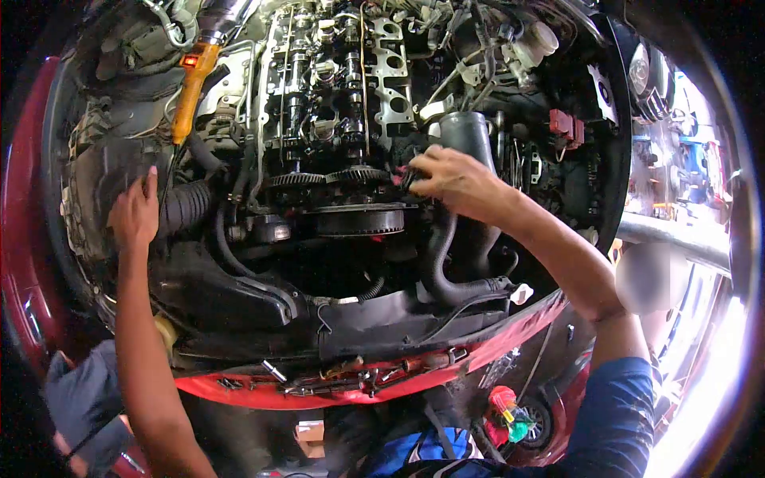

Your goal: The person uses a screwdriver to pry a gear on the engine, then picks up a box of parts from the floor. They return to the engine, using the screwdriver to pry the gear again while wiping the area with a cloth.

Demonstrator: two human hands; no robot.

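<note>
My left hand [135,213] rests on a black plastic housing [135,163] beside a ribbed air hose [187,209], its index finger stretched out. Past that finger lies a yellow-handled work lamp [191,92] with a small red light on its grip. My right hand [458,185] is closed, its fingertips around something small and dark with a reddish edge that I cannot make out. It is just right of the two cam gears [358,175], in front of an upright black pipe [466,135]. The exposed camshafts [355,95] run away from the gears in the uncovered engine.
Sockets and ratchet tools [370,381] lie along the red front edge [319,398] of the car. A black belt pulley [361,221] sits below the gears. A red connector [566,127] is at right. At the lower left a person in grey [84,390] is close by.
</note>
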